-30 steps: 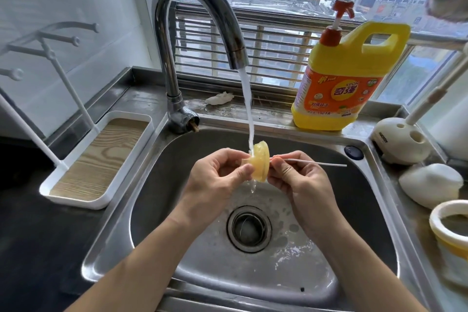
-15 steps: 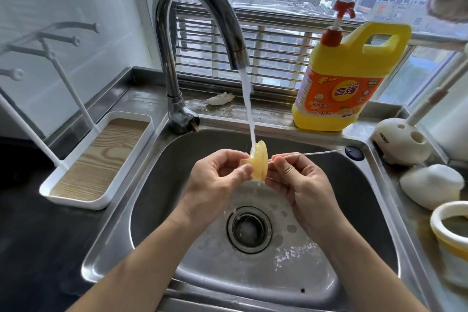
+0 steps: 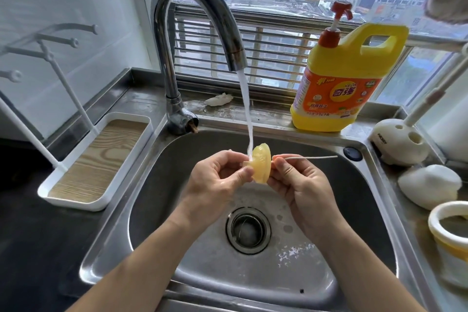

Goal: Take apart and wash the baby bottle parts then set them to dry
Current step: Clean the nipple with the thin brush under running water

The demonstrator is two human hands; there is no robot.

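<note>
A yellowish silicone nipple (image 3: 260, 163) is held over the sink (image 3: 367, 185) under the running stream from the faucet (image 3: 202, 2). My left hand (image 3: 217, 180) pinches its narrow end from the left. My right hand (image 3: 301, 185) pinches a thin white stick-like brush (image 3: 311, 157) whose left end meets the nipple's wide base; the rest of it sticks out to the right. What lies of the brush inside the nipple is hidden.
A white drying rack with a wood-look tray (image 3: 96, 159) stands left of the sink. A yellow detergent jug (image 3: 347, 78) sits on the back ledge. At right are a white brush holder (image 3: 397, 144), a white dome-shaped piece (image 3: 430, 185) and a yellow-and-white ring (image 3: 450, 230).
The thin brush has tilted and shifted slightly in my right hand, its free end dipping back to level. The nipple stays under the stream; both hands remain in place.
</note>
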